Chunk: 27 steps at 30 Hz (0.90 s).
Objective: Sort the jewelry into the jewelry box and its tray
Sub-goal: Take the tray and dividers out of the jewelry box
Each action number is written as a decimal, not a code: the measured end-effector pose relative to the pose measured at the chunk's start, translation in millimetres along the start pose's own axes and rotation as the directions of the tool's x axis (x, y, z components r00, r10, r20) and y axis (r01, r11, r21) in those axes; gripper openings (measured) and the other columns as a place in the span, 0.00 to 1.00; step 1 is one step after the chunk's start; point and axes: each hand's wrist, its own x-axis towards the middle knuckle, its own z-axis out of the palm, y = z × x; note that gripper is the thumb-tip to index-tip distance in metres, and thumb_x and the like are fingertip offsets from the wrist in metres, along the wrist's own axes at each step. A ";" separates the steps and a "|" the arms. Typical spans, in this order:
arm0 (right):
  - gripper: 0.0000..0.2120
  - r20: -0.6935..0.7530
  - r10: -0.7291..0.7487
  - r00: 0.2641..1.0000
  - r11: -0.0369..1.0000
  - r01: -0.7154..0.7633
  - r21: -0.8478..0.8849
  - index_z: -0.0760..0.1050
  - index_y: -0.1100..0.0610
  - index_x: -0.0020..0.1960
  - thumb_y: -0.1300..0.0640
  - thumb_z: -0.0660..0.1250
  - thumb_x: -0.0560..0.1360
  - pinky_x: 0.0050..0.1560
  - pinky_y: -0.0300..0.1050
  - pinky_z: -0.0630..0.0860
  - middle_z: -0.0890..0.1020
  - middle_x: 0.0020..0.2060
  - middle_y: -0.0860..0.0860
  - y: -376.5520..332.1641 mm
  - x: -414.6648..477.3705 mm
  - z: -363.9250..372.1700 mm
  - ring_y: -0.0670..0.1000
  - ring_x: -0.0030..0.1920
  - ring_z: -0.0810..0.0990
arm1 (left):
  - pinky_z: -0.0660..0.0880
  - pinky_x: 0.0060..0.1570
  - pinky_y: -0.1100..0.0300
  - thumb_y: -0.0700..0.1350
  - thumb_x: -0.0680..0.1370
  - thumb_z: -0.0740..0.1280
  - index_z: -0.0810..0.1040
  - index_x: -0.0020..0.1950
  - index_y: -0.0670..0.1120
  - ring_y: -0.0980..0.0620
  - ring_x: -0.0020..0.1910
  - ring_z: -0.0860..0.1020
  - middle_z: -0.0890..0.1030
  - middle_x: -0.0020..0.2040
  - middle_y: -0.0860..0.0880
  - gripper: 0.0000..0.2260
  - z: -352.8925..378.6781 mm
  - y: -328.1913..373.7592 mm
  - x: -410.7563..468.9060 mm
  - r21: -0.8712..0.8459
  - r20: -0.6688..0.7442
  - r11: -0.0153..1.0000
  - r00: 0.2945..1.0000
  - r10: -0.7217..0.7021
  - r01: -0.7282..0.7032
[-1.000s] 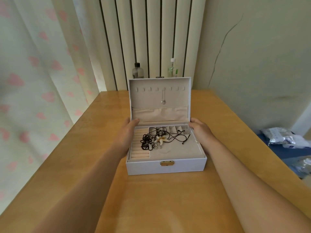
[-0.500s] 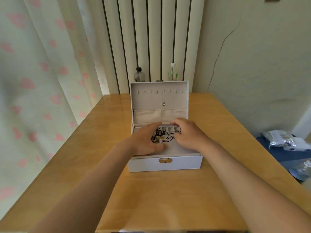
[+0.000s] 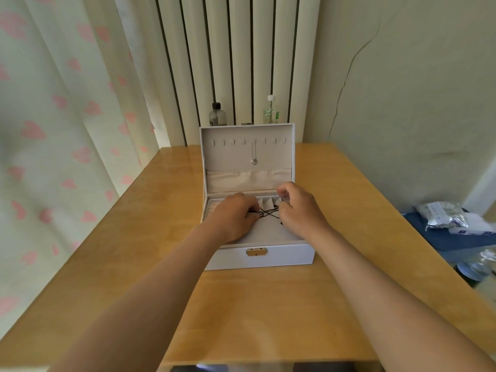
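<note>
- On a wooden table (image 3: 268, 304), the white jewelry box (image 3: 281, 255) stands with its lid (image 3: 247, 159) upright; we see one silver pendant (image 3: 254, 162) hanging from a hook inside the lid, and the tray (image 3: 268, 232) seated in the top of the box.
- Our left hand (image 3: 233, 218) rests low on the tray's left half, fingers curled over a clump of black cords (image 3: 267, 214); it appears pinched on the clump, though what lies under the palm is hidden.
- Our right hand (image 3: 298, 208) is just beside it, fingers bunched and apparently nipping the cords' other end, raised slightly above the tray; the grip itself is too small to confirm.
- The jewelry, then, sits tangled on the tray between the two hands, strands stretched taut across the gap.
- To do this well, we judge, we should anchor the clump with the left and draw a single strand out with the right, slowly, easing rather than tugging so knots do not tighten.
- Small divided slots (image 3: 268, 202) at the tray's back look apt for the small pieces.
</note>
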 end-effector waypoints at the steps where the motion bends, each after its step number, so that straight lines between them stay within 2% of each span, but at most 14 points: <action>1: 0.19 -0.010 -0.002 1.000 1.000 0.002 0.002 0.73 0.59 0.66 0.66 0.58 0.76 0.64 0.47 0.73 0.77 0.62 0.53 0.1 -0.2 0.0 0.52 0.62 0.75 | 0.67 0.49 0.59 0.45 0.82 0.64 0.77 0.61 0.48 0.46 0.54 0.75 0.75 0.56 0.47 0.09 0.6 1.1 -0.1 -0.003 -0.007 1.000 1.000 0.001 -0.001; 5: 0.17 -0.055 0.007 0.998 0.999 -0.005 0.043 0.73 0.59 0.65 0.64 0.58 0.77 0.60 0.44 0.72 0.78 0.60 0.53 -0.1 -1.4 -1.0 0.51 0.60 0.75 | 0.70 0.53 0.58 0.39 0.81 0.63 0.76 0.61 0.45 0.44 0.53 0.74 0.72 0.56 0.46 0.10 0.9 -0.9 -0.4 -0.115 -0.089 0.993 0.995 -0.045 0.034; 8: 0.16 -0.085 0.046 0.995 0.994 -0.037 0.102 0.74 0.57 0.64 0.62 0.57 0.78 0.56 0.43 0.71 0.78 0.59 0.53 -0.7 -1.3 -2.3 0.50 0.58 0.75 | 0.68 0.44 0.67 0.38 0.80 0.65 0.78 0.55 0.45 0.49 0.49 0.75 0.74 0.51 0.49 0.05 -5.2 -1.7 -0.2 -0.268 -0.181 0.961 0.976 -0.123 0.071; 10: 0.15 -0.101 0.068 0.993 0.990 -0.054 0.131 0.74 0.57 0.63 0.61 0.57 0.79 0.53 0.41 0.70 0.79 0.58 0.52 -0.4 -1.0 -2.5 0.49 0.56 0.75 | 0.70 0.42 0.68 0.38 0.79 0.67 0.80 0.50 0.44 0.51 0.47 0.77 0.78 0.48 0.50 0.03 -12.1 -0.3 0.6 -0.439 -0.215 0.895 0.957 -0.196 0.085; 12: 0.14 -0.119 0.094 0.989 0.984 -0.074 0.160 0.74 0.57 0.63 0.60 0.57 0.79 0.52 0.40 0.68 0.79 0.58 0.53 -0.2 -0.7 -2.8 0.50 0.56 0.75 | 0.74 0.41 0.63 0.38 0.78 0.68 0.81 0.48 0.45 0.51 0.42 0.79 0.80 0.44 0.50 0.03 -21.0 3.4 0.1 -0.606 -0.211 0.791 0.942 -0.263 0.085; 14: 0.14 -0.137 0.108 0.985 0.980 -0.082 0.183 0.75 0.57 0.63 0.59 0.58 0.81 0.51 0.41 0.68 0.80 0.57 0.54 0.0 -0.4 -3.0 0.51 0.56 0.76 | 0.75 0.38 0.58 0.39 0.78 0.69 0.81 0.46 0.46 0.50 0.37 0.78 0.80 0.42 0.49 0.04 -30.2 7.7 -0.9 -0.701 -0.197 0.707 0.928 -0.316 0.092; 18: 0.14 -0.166 0.113 0.980 0.966 -0.069 0.249 0.77 0.58 0.61 0.59 0.56 0.82 0.51 0.40 0.68 0.80 0.57 0.53 -3.8 -1.5 -7.0 0.50 0.55 0.76 | 0.77 0.36 0.57 0.38 0.79 0.69 0.81 0.48 0.43 0.50 0.34 0.77 0.80 0.40 0.46 0.02 -49.3 19.3 -4.9 -0.795 -0.176 0.603 0.923 -0.342 0.072; 22: 0.16 -0.116 0.084 0.990 0.958 -0.049 0.281 0.77 0.56 0.64 0.59 0.55 0.82 0.61 0.43 0.71 0.80 0.62 0.52 -8.7 -3.3 -12.4 0.50 0.63 0.75 | 0.75 0.33 0.63 0.36 0.79 0.69 0.80 0.49 0.41 0.52 0.33 0.75 0.79 0.39 0.45 0.02 -64.7 28.0 -9.9 -0.853 -0.164 0.521 0.923 -0.347 0.044; 27: 0.16 -0.101 0.071 0.992 0.961 -0.041 0.273 0.77 0.55 0.63 0.60 0.55 0.81 0.62 0.45 0.73 0.81 0.59 0.51 -21.0 -6.4 -17.5 0.51 0.61 0.76 | 0.75 0.38 0.59 0.35 0.79 0.68 0.80 0.45 0.42 0.49 0.37 0.75 0.78 0.41 0.44 0.04 -77.5 28.3 -15.8 -0.912 -0.145 0.409 0.923 -0.356 0.014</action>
